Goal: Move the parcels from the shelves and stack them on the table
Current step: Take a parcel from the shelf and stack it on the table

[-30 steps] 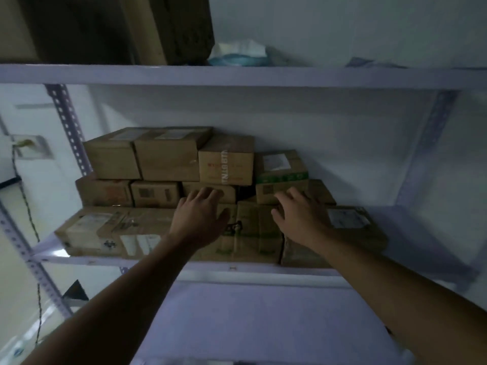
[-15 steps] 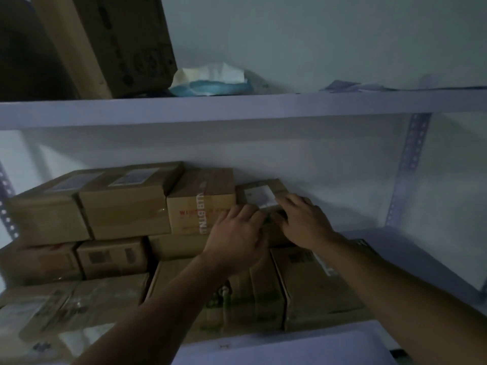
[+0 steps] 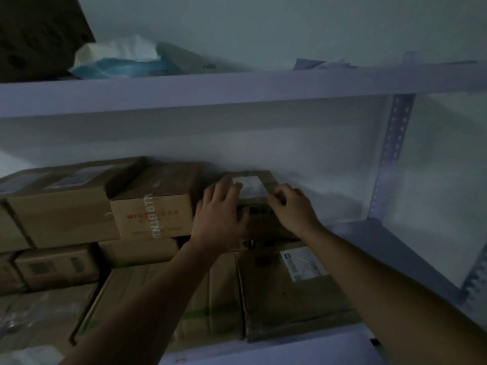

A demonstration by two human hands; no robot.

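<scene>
The small brown cardboard parcel (image 3: 259, 180) with a white label on top was sat at the right end of the top row on the shelf, perched on a bigger tan carton (image 3: 290, 291) and tucked right beside a brown box with red print and white tape (image 3: 152, 214). It was gripped at both front corners: the left hand (image 3: 221, 214) was curled over the left one and the right hand (image 3: 292, 209) hooked over the right, though the exact fingertip hold was lost in blur. If it got pulled crooked, the neighbour could probably be dragged along, or the parcel tipped off the front. Not much headroom was left under the pale upper shelf board (image 3: 237, 88). Open room was seen to the right, towards the perforated grey upright (image 3: 390, 159). No table was in view.
</scene>
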